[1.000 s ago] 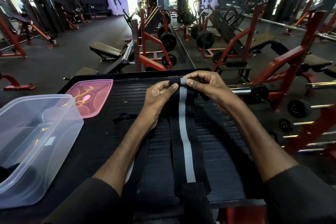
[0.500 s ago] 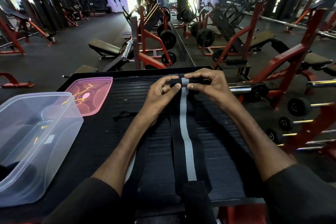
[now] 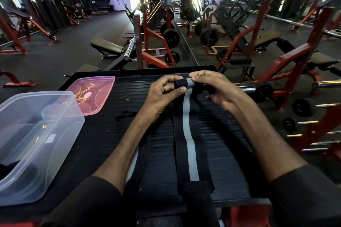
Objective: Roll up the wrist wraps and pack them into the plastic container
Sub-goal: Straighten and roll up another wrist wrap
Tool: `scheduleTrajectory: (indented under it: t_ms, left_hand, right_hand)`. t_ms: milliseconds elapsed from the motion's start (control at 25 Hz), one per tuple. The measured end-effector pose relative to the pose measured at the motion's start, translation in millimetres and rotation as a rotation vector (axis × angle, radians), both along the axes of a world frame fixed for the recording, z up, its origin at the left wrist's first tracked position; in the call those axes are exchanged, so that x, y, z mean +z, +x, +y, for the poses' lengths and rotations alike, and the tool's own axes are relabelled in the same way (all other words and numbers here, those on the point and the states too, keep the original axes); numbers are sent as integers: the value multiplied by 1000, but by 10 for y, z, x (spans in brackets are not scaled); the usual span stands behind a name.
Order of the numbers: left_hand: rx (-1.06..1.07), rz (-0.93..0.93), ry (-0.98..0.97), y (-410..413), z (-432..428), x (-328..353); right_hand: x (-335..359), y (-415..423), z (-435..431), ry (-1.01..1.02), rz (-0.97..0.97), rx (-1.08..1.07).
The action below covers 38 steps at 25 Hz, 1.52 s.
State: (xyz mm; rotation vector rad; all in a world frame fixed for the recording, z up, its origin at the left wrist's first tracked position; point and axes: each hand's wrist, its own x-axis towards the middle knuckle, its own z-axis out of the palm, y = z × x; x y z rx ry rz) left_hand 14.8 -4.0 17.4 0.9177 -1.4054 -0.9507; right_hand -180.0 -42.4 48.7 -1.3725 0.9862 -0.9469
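Left fingers: the left hand [image 3: 164, 92] curls inward, thumb and fingers [image 3: 181, 90] pinched on the left end of the small roll.
Right fingers: the right hand [image 3: 215, 86] arches from the other side, fingers [image 3: 196, 77] pressing on top of the roll's right end.
Forearms: both reach forward over the bench [image 3: 103, 134], dark sleeves at the near edge.
Wrist wrap [image 3: 187, 134]: black woven band with a grey centre stripe; far end rolled tight between the fingers, the rest flat toward the near edge.
Second wrap [image 3: 132, 164]: partly hidden under the left forearm.
Plastic container [image 3: 36, 134]: clear, rounded corners, open, well left of the hands.
Lid [image 3: 92, 94]: pink, translucent, just behind it.
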Motion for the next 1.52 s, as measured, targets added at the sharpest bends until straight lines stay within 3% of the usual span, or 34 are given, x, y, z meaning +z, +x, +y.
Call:
scheduleTrajectory:
  t_ms: [200,360,560,680,840,920,1080,1280,1520]
  left_hand:
    - [29,-9,-14,46,-30,-18]
    - [46,-151,6,83,-114,-92]
    - [152,-261,-59,113,-152,-160]
    - [172,-250,-104,96,-138,-158]
    - [178,-245,-132,51,-112,-145]
    - [171,-237,-159,38,-106,-138]
    - [172,-178,-165,62,-111,-165]
    - [119,-117,-87,66,-121,-185]
    - [36,-110,136,96,-151,-254]
  right_hand:
    - [-101,-40,-39,-248,122,56]
    - [-191,9,-66,-534,143,48]
    - [-247,11,-101,-641,208,20]
    - [-191,1,-94,-541,205,50]
    - [-69,6,-1,-181,-115,51]
    - [-76,25,-4,-148,-52,6]
    - [-198,-11,-61,-53,195,146]
    - [-291,26,-80,-169,108,117]
    - [-344,30,-56,-230,43,63]
